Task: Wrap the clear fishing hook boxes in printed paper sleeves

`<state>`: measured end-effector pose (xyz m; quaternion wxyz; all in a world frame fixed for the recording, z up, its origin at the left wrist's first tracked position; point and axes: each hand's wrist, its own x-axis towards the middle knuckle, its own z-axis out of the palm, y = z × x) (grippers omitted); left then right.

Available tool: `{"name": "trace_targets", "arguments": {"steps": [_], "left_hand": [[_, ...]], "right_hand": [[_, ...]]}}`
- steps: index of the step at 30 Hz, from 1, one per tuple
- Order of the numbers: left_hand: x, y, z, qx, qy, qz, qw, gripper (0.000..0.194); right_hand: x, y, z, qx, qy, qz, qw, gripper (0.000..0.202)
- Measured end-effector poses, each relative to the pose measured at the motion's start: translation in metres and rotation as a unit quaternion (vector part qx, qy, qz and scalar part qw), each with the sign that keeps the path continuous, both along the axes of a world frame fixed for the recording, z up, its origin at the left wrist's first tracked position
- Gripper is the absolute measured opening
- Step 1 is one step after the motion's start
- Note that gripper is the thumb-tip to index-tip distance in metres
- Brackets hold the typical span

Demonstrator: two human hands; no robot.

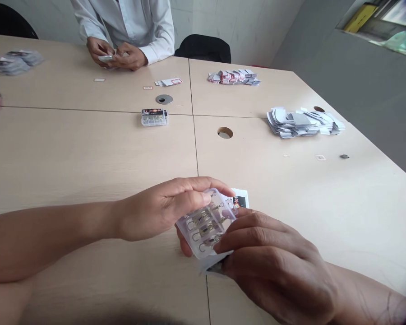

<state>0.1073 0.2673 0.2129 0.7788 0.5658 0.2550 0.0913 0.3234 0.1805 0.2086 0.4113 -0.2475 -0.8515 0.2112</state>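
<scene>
A clear plastic box of fishing hooks [206, 223] is tilted above the table in front of me; brass-coloured metal parts and dark hooks show through it. My left hand [165, 205] grips its upper left side, thumb on top and fingers around the far edge and underneath. Closed over the box's right side is my right hand [274, 262], its fingertips at the edge. A piece with a dark print [218, 264] shows at the box's near edge under the right fingers. Beyond the box, a white card with a black printed label [240, 198] is partly hidden.
Across the table [88, 153], a person in a white shirt [131, 27] handles a small item. Another hook box [154, 117] stands mid-table. Folded paper stacks [301, 123] and red-edged cards [235, 77] lie at the right. Several clear packs [15, 62] sit far left. A round hole [225, 132] opens in the tabletop.
</scene>
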Motion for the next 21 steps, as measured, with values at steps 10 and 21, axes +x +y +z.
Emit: {"name": "trace_targets", "arguments": {"steps": [10, 21], "left_hand": [[0.0005, -0.0006, -0.0014, 0.014, -0.014, -0.007, 1.000, 0.024], [0.0049, 0.0003, 0.0010, 0.043, -0.010, -0.007, 0.999, 0.023]], "right_hand": [[0.0015, -0.0005, 0.0003, 0.020, -0.026, -0.010, 0.999, 0.010], [0.0025, -0.0011, 0.0047, 0.036, -0.057, -0.022, 0.997, 0.011]]}}
